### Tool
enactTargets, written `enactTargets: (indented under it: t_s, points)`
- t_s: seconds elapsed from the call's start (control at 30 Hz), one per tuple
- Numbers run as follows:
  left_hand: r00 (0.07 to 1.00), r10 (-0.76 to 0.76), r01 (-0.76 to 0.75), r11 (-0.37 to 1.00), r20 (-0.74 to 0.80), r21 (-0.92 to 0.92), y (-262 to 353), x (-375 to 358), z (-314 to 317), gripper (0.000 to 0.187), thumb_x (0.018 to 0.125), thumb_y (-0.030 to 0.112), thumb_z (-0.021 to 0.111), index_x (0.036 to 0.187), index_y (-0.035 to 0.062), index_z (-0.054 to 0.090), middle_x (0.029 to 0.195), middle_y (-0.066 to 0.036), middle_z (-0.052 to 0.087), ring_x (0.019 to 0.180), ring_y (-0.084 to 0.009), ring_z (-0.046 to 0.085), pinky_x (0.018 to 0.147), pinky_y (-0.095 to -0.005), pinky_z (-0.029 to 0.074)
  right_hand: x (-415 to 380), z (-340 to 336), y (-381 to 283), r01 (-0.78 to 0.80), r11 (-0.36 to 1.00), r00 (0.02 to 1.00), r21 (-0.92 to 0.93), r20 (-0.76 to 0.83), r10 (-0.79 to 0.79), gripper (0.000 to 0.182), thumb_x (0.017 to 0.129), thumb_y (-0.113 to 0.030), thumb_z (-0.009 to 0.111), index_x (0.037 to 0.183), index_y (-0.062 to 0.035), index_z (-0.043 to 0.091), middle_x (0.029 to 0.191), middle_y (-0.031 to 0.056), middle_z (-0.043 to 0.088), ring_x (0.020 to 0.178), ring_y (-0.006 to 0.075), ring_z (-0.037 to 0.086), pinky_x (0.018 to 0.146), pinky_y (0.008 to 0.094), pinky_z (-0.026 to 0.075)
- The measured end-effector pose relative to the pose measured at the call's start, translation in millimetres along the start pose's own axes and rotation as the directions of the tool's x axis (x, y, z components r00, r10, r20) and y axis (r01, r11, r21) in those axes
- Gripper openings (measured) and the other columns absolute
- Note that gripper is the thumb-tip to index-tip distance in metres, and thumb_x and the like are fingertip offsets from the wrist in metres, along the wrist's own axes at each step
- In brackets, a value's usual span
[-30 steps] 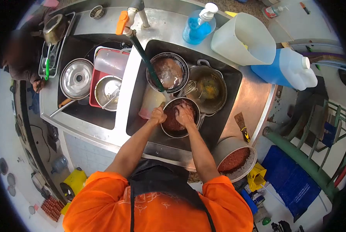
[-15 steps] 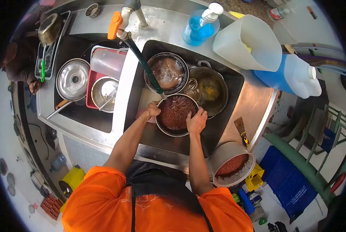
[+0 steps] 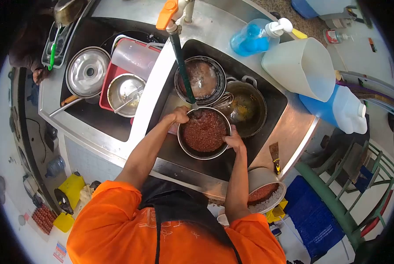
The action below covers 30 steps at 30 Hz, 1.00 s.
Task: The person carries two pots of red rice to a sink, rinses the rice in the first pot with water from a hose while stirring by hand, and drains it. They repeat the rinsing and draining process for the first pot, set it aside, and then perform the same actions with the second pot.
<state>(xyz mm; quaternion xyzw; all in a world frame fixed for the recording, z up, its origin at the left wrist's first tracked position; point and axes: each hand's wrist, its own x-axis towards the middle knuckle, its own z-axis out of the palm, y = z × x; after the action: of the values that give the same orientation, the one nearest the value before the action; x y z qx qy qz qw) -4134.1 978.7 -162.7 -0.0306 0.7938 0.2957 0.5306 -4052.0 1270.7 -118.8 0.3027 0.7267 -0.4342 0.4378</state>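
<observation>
Over the sink's front part I hold a round metal pot (image 3: 201, 157) filled with small reddish-brown grains (image 3: 204, 132) that look wet. My left hand (image 3: 179, 115) grips its upper left rim, and my right hand (image 3: 234, 139) grips the right rim, thumb inside. From the tap, a dark green hose (image 3: 182, 66) reaches down to the pot's far edge. Behind sits a pot of cloudy brownish water (image 3: 179, 90). To its right stands a larger pot (image 3: 262, 118) with murky liquid and a whisk (image 3: 224, 100).
In the left basin are a metal lid (image 3: 78, 59), a red tub (image 3: 105, 94) and a steel bowl. A soap bottle (image 3: 252, 38), white container (image 3: 289, 66) and blue-filled jug (image 3: 337, 105) line the back right. A scraper (image 3: 274, 156) and another grain pot (image 3: 260, 178) are at right.
The view has shifted, moving the sink rightward and slightly up in the picture. My right hand has moved from over the grains to the pot's right rim. The left hand keeps its grip.
</observation>
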Motion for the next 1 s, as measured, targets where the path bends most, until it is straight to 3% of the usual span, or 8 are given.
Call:
enactTargets:
  t_s: [0.1, 0.2, 0.3, 0.4, 0.5, 0.63, 0.83, 1.0]
  points:
    - [0.973, -0.038, 0.031, 0.999, 0.229, 0.037, 6.3, -0.5, -11.4, 0.063, 0.078, 0.020, 0.062, 0.139, 0.0126, 0.052, 0.139, -0.025, 0.048, 0.127, -0.0393, 0.049, 0.105, -0.0409, 0.043, 16.6, -3.2, 21.5, -0.092, 0.992, 0.957, 0.091, 0.282, 0.063, 0.059, 0.073, 0.000, 0.059, 0.130, -0.0053, 0.046, 0.101, 0.0105, 0.060, 0.081, 0.0231, 0.064, 0.054, 0.0348, 0.058]
    - [0.990, 0.010, -0.026, 0.993, 0.141, 0.115, 10.6, -22.4, -18.7, 0.055, 0.082, 0.026, 0.060, 0.135, 0.0106, 0.057, 0.134, -0.025, 0.053, 0.122, -0.0390, 0.054, 0.099, -0.0424, 0.047, 4.5, -2.6, 25.9, -0.136, 0.972, 0.963, 0.193, 0.257, 0.083, 0.058, 0.072, 0.001, 0.058, 0.128, -0.0028, 0.046, 0.100, 0.0114, 0.059, 0.073, 0.0216, 0.064, 0.053, 0.0342, 0.058]
    - [0.987, -0.092, 0.157, 0.755, 0.133, -0.637, 9.3, -62.0, -24.7, 0.043, 0.089, 0.034, 0.057, 0.116, 0.0021, 0.068, 0.102, -0.018, 0.070, 0.101, -0.0302, 0.066, 0.084, -0.0385, 0.052, -8.7, 3.6, 33.1, -0.132, 0.949, 0.984, 0.287, 0.153, 0.090, 0.054, 0.071, 0.002, 0.058, 0.125, 0.0015, 0.047, 0.100, 0.0135, 0.061, 0.070, 0.0225, 0.066, 0.052, 0.0352, 0.061]
    - [0.839, -0.394, 0.246, 0.890, -0.377, -0.383, -102.5, -0.7, 80.9, 0.048, 0.092, 0.038, 0.056, 0.120, -0.0009, 0.064, 0.110, -0.016, 0.069, 0.106, -0.0305, 0.063, 0.096, -0.0381, 0.046, -23.2, 5.2, 38.1, -0.071, 0.908, 0.992, 0.412, 0.128, 0.019, 0.048, 0.072, 0.002, 0.057, 0.120, 0.0018, 0.051, 0.101, 0.0145, 0.063, 0.072, 0.0244, 0.068, 0.054, 0.0375, 0.063]
    - [0.828, -0.537, 0.217, 0.569, -0.160, -0.793, -99.7, -10.1, 113.8, 0.048, 0.096, 0.035, 0.052, 0.129, 0.0006, 0.057, 0.127, -0.015, 0.062, 0.117, -0.0281, 0.058, 0.102, -0.0380, 0.042, -42.1, 10.4, 40.6, -0.087, 0.822, 0.994, 0.564, -0.002, 0.106, 0.044, 0.073, 0.005, 0.055, 0.117, 0.0003, 0.054, 0.099, 0.0124, 0.064, 0.069, 0.0263, 0.068, 0.052, 0.0370, 0.064]
    - [0.880, -0.471, -0.122, -0.355, 0.064, -0.927, -189.0, 92.2, 178.6, 0.042, 0.098, 0.026, 0.051, 0.134, 0.0049, 0.050, 0.125, -0.011, 0.061, 0.113, -0.0271, 0.059, 0.097, -0.0414, 0.046, -48.7, 11.4, 52.7, -0.085, 0.766, 0.994, 0.637, 0.000, 0.110, 0.036, 0.079, 0.004, 0.054, 0.115, 0.0037, 0.049, 0.105, 0.0171, 0.061, 0.076, 0.0276, 0.069, 0.056, 0.0360, 0.065]
    - [0.508, -0.853, -0.094, 0.077, -0.114, -0.993, -82.7, 0.6, 123.2, 0.041, 0.089, 0.019, 0.065, 0.127, 0.0047, 0.056, 0.127, -0.015, 0.061, 0.118, -0.0234, 0.058, 0.096, -0.0329, 0.046, -50.4, 17.8, 68.7, -0.019, 0.656, 0.984, 0.755, -0.101, 0.145, 0.036, 0.078, 0.006, 0.054, 0.114, 0.0031, 0.050, 0.104, 0.0171, 0.061, 0.078, 0.0282, 0.068, 0.057, 0.0379, 0.065]
    - [0.452, -0.805, 0.151, 0.494, -0.385, -0.856, -5.3, -74.8, 76.2, 0.031, 0.088, 0.016, 0.063, 0.113, -0.0015, 0.057, 0.111, -0.023, 0.065, 0.104, -0.0324, 0.065, 0.087, -0.0380, 0.050, -54.5, 22.7, 69.7, 0.066, 0.594, 0.988, 0.802, -0.138, 0.075, 0.041, 0.076, 0.004, 0.055, 0.117, 0.0010, 0.051, 0.108, 0.0147, 0.060, 0.085, 0.0295, 0.067, 0.060, 0.0392, 0.065]
